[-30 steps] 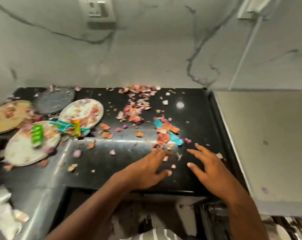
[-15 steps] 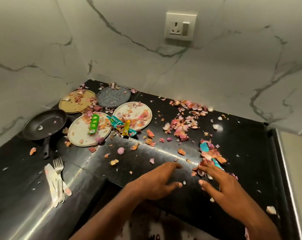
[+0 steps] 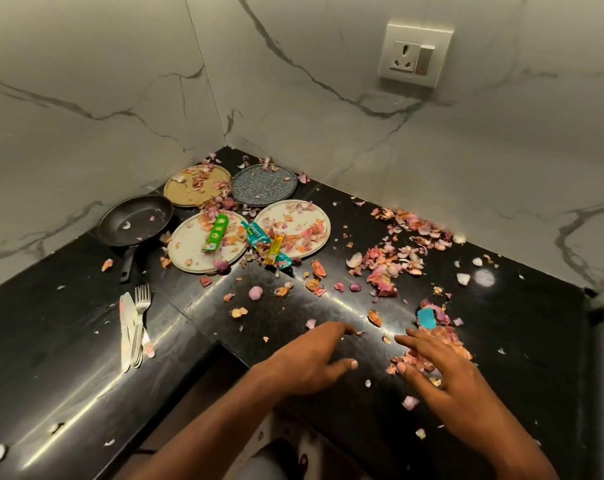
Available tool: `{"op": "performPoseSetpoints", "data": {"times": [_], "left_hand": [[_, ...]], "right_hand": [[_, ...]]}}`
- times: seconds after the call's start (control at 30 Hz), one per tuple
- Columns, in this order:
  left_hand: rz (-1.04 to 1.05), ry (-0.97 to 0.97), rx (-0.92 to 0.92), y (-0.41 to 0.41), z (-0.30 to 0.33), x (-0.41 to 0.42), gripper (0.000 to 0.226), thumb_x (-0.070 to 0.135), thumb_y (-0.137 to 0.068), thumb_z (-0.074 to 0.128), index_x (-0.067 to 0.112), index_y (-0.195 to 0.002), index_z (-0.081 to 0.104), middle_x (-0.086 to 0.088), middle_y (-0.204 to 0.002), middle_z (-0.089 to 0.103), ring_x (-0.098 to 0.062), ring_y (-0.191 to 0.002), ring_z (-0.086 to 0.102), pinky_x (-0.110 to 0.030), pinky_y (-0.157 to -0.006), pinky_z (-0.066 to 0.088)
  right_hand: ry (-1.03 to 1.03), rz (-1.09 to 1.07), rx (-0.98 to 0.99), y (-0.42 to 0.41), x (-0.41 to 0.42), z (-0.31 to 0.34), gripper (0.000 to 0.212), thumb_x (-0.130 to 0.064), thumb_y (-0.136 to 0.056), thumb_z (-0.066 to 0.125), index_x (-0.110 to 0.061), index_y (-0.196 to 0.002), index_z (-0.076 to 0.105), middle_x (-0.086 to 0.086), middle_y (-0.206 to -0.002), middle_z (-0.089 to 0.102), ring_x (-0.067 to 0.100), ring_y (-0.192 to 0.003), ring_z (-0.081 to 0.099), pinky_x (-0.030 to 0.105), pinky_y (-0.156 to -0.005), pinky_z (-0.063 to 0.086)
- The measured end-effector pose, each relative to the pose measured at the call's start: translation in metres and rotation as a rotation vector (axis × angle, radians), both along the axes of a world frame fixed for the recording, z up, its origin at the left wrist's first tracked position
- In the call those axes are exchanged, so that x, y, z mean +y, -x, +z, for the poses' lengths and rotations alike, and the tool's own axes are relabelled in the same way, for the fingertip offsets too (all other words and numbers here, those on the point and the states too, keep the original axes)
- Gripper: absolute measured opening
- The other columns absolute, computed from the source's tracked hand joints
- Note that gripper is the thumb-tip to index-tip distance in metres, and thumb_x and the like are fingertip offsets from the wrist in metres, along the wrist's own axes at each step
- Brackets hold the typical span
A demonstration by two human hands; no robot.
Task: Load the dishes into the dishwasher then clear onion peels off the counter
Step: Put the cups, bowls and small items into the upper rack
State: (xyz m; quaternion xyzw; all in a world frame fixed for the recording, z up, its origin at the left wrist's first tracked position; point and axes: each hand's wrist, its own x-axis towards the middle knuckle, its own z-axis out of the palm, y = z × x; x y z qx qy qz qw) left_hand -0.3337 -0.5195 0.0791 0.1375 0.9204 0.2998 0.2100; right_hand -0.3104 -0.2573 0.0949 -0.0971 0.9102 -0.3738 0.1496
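Both hands, the left hand (image 3: 307,362) and right hand (image 3: 442,372), lay spread, gripping nothing; sweeping the onion peels (image 3: 421,358) together on the black surface (image 3: 85,375) suited best.

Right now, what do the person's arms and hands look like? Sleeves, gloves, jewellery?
Both forearms are bare as far as the frame shows: no sleeves or gloves. No rings or watch are visible on the left hand or right hand. Fingernails are short and unpainted.
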Motion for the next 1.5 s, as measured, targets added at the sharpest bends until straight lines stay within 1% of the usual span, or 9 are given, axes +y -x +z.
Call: {"op": "performPoseSetpoints", "data": {"times": [0.13, 0.37, 0.53, 0.67, 0.9, 1.0, 1.23, 1.33, 1.5], "left_hand": [[0.026, 0.012, 0.018, 0.02, -0.003, -0.002, 0.064, 0.048, -0.099, 0.063, 0.028, -0.154, 0.037, 0.002, -0.151, 0.048, -0.015, -0.135, 0.05, -0.037, -0.114, 0.042], [-0.061, -0.021, 0.035, 0.075, -0.005, -0.002, 0.064, 0.045, -0.099, 0.065, 0.028, -0.154, 0.036, 0.0, -0.155, 0.045, -0.016, -0.137, 0.048, -0.041, -0.114, 0.043], [-0.109, -0.059, 0.019, 0.095, -0.015, -0.017, 0.07, 0.046, -0.098, 0.064, 0.033, -0.158, 0.03, 0.003, -0.16, 0.04, -0.015, -0.139, 0.048, -0.041, -0.115, 0.043], [-0.133, -0.086, 0.015, 0.103, -0.017, -0.029, 0.066, 0.044, -0.1, 0.063, 0.035, -0.156, 0.032, 0.003, -0.159, 0.041, -0.015, -0.14, 0.046, -0.039, -0.115, 0.042], [-0.209, -0.117, -0.006, 0.103, -0.026, -0.034, 0.062, 0.046, -0.099, 0.063, 0.033, -0.153, 0.035, 0.004, -0.156, 0.044, -0.012, -0.135, 0.05, -0.039, -0.11, 0.048], [-0.308, -0.105, -0.018, 0.101, -0.03, -0.028, 0.062, 0.047, -0.099, 0.063, 0.032, -0.153, 0.036, 0.002, -0.152, 0.047, -0.013, -0.132, 0.052, -0.037, -0.108, 0.049], [-0.539, -0.088, 0.051, 0.075, -0.034, -0.001, 0.063, 0.044, -0.099, 0.064, 0.025, -0.154, 0.038, 0.003, -0.155, 0.047, -0.013, -0.142, 0.043, -0.029, -0.116, 0.034], [-0.64, -0.086, 0.061, 0.054, -0.032, 0.01, 0.06, 0.044, -0.1, 0.063, 0.025, -0.152, 0.04, 0.003, -0.153, 0.049, -0.012, -0.14, 0.045, -0.029, -0.115, 0.036], [-0.757, -0.093, 0.073, 0.007, -0.03, 0.033, 0.058, 0.044, -0.099, 0.064, 0.027, -0.15, 0.041, 0.004, -0.152, 0.049, -0.013, -0.138, 0.046, -0.035, -0.115, 0.041]], "right_hand": [[-0.012, 0.02, -0.033, 0.008, -0.003, -0.003, 0.044, -0.052, -0.098, 0.059, -0.053, -0.141, 0.051, -0.029, -0.156, 0.034, -0.004, -0.147, 0.025, 0.032, -0.118, 0.028], [-0.026, -0.077, 0.004, 0.024, -0.023, 0.002, 0.043, -0.053, -0.101, 0.056, -0.054, -0.144, 0.048, -0.029, -0.157, 0.034, -0.007, -0.146, 0.024, 0.032, -0.121, 0.028], [-0.018, -0.124, 0.023, 0.035, -0.042, 0.004, 0.041, -0.047, -0.101, 0.06, -0.048, -0.142, 0.055, -0.023, -0.159, 0.038, -0.009, -0.142, 0.029, 0.022, -0.112, 0.029], [-0.04, -0.132, -0.012, 0.035, -0.05, 0.002, 0.042, -0.05, -0.101, 0.058, -0.052, -0.142, 0.053, -0.024, -0.161, 0.034, -0.006, -0.146, 0.027, 0.034, -0.122, 0.03], [-0.047, -0.205, -0.045, 0.025, -0.06, -0.002, 0.046, -0.051, -0.101, 0.058, -0.06, -0.145, 0.045, -0.026, -0.161, 0.032, -0.005, -0.149, 0.023, 0.029, -0.118, 0.031], [-0.067, -0.284, -0.053, 0.009, -0.064, -0.008, 0.048, -0.054, -0.101, 0.057, -0.054, -0.147, 0.045, -0.023, -0.162, 0.034, -0.004, -0.15, 0.024, 0.038, -0.124, 0.031], [-0.028, -0.515, -0.054, -0.059, -0.066, -0.02, 0.045, -0.045, -0.101, 0.062, -0.047, -0.144, 0.054, -0.022, -0.156, 0.046, -0.006, -0.145, 0.036, 0.034, -0.121, 0.036], [-0.028, -0.62, -0.077, -0.096, -0.065, -0.021, 0.043, -0.043, -0.101, 0.063, -0.047, -0.144, 0.056, -0.019, -0.158, 0.044, -0.004, -0.145, 0.036, 0.03, -0.12, 0.034], [-0.022, -0.735, -0.048, -0.151, -0.054, -0.024, 0.043, -0.043, -0.1, 0.064, -0.043, -0.143, 0.058, -0.018, -0.157, 0.046, -0.002, -0.144, 0.039, 0.039, -0.118, 0.042]]}}
